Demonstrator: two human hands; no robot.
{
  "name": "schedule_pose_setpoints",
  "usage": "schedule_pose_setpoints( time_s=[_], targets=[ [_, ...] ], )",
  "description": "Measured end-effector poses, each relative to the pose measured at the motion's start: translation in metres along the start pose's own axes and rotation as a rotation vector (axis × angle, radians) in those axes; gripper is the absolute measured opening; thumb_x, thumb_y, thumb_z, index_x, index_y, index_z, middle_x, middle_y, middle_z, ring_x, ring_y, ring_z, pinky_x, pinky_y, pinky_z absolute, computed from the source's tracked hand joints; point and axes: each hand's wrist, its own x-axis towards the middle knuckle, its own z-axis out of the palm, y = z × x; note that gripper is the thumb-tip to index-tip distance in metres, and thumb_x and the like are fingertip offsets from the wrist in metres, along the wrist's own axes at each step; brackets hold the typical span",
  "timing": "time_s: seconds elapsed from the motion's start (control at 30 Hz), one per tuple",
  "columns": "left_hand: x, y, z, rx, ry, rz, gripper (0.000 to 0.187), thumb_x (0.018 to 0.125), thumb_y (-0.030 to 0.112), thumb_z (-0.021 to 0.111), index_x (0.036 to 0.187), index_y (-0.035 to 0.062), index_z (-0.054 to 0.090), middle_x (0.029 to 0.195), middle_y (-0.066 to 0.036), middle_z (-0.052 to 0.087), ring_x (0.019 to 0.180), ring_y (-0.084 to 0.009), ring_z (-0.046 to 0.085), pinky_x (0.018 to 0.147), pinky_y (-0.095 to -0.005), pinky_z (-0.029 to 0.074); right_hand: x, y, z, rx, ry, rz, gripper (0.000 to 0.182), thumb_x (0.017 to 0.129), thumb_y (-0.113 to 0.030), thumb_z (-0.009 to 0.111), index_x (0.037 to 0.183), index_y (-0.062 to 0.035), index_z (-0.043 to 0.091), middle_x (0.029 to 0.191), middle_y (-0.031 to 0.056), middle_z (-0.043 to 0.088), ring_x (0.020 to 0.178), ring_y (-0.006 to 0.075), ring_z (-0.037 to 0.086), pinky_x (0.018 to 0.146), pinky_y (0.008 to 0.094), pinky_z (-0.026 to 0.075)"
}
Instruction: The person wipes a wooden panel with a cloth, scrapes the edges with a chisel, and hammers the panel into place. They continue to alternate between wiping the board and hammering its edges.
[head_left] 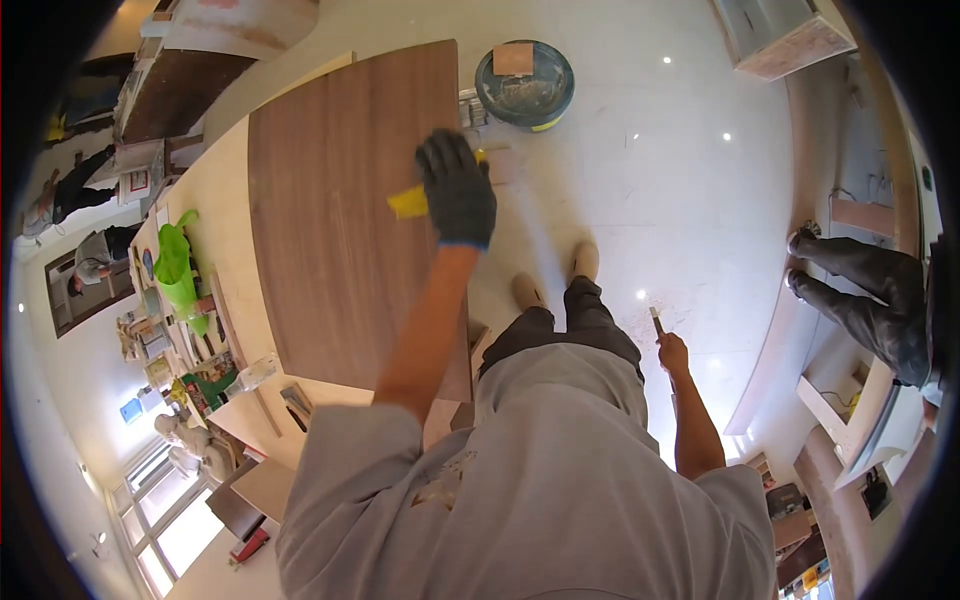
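Note:
My left hand (458,195), in a dark glove with a blue cuff, lies over a yellow strip (408,203) near the right edge of a brown wood-grain panel (340,200). The strip sticks out on both sides of the palm; its kind is hidden by the glove. The panel rests on a pale wooden board (232,180). Low on my right side, my bare right hand (673,353) is closed around a slim dark tool with a pale tip (656,318), held out over the floor.
A dark bucket (525,95) with a pinkish tile on its lid stands beyond the panel. A green plastic holder (177,265) and assorted tools lie at the left. Another person's dark-trousered legs (865,285) are at the right; more people are at the far left.

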Motion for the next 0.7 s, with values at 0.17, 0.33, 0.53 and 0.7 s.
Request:
schedule_pose_setpoints(
  time_s=[0.17, 0.33, 0.53, 0.7],
  targets=[
    [0.026, -0.012, 0.052, 0.063, 0.073, 0.067, 0.056, 0.098, 0.031, 0.054, 0.138, -0.0063, 0.045, 0.144, -0.026, 0.045, 0.136, -0.0427, 0.039, 0.119, -0.0532, 0.023, 0.033, -0.003, -0.009, 0.331, -0.018, 0.244, 0.043, 0.104, -0.042, 0.047, 0.092, -0.0061, 0.067, 0.052, 0.0024, 0.05, 0.038, 0.0142, 0.045, 0.037, 0.0326, 0.036],
    [0.001, -0.113, 0.061, 0.137, 0.12, -0.132, 0.044, 0.099, 0.027, 0.05, 0.132, -0.0004, 0.053, 0.136, -0.022, 0.051, 0.132, -0.0406, 0.043, 0.114, -0.0527, 0.029, 0.088, -0.203, -0.053, 0.948, -0.28, 0.365, 0.037, 0.102, -0.042, 0.054, 0.108, -0.0073, 0.065, 0.057, -0.0054, 0.043, 0.041, 0.0049, 0.033, 0.037, 0.0246, 0.028],
    [-0.114, -0.249, 0.064, 0.241, -0.035, -0.44, 0.034, 0.099, 0.023, 0.045, 0.125, 0.0046, 0.056, 0.134, -0.02, 0.052, 0.124, -0.0399, 0.049, 0.105, -0.0498, 0.037, 0.12, -0.353, -0.061, 0.962, -0.507, 0.029, 0.043, 0.1, -0.045, 0.06, 0.101, -0.0025, 0.065, 0.06, -0.0042, 0.047, 0.045, 0.0048, 0.037, 0.042, 0.0247, 0.028],
    [-0.092, -0.243, 0.052, 0.174, -0.045, -0.62, 0.035, 0.099, 0.023, 0.044, 0.126, 0.0054, 0.057, 0.134, -0.015, 0.051, 0.123, -0.0363, 0.051, 0.1, -0.0501, 0.042, 0.127, -0.302, -0.066, 1.133, -0.509, 0.223, 0.044, 0.102, -0.045, 0.057, 0.102, -0.0014, 0.064, 0.063, -0.0011, 0.047, 0.044, 0.0072, 0.037, 0.039, 0.0255, 0.03]
  ],
)
